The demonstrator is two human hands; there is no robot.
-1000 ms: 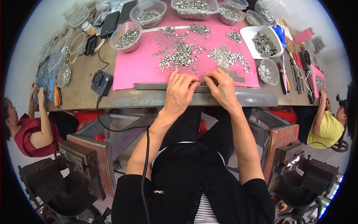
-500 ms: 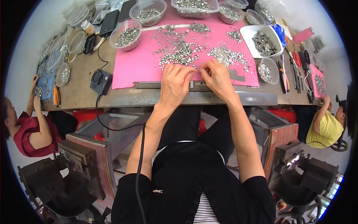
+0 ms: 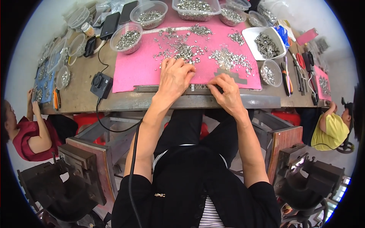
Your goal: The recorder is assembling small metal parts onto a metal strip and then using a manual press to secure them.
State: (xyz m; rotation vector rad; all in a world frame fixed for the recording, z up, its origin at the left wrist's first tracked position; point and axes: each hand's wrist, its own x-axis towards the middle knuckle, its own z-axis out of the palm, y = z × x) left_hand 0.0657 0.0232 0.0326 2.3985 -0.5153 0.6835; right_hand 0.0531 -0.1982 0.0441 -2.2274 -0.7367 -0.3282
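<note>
A long dark metal bar point(image 3: 152, 89) lies along the near edge of the pink mat point(image 3: 129, 72). Small pieces sit in a row in its slotted middle, one of them brighter. My left hand point(image 3: 174, 78) is over the bar's far side, by the near edge of a pile of small silver metal pieces point(image 3: 180, 52). Its fingers are bent and closed toward the thumb; what they pinch is hidden. My right hand point(image 3: 227, 93) is at the bar just right of the slotted part, thumb and index finger curled in close to it. Anything between them is too small to make out.
Beyond the mat stand clear tubs point(image 3: 127, 40) of metal pieces and a white tray point(image 3: 249, 40). A small black device point(image 3: 101, 83) with a cable sits at left. Pliers point(image 3: 286, 79) and other tools lie at right. Co-workers sit at both sides.
My right hand has come down and nearer, from above the mat to the bar. My left hand has shifted slightly away from me, toward the pile. More of the bar's slotted row shows.
</note>
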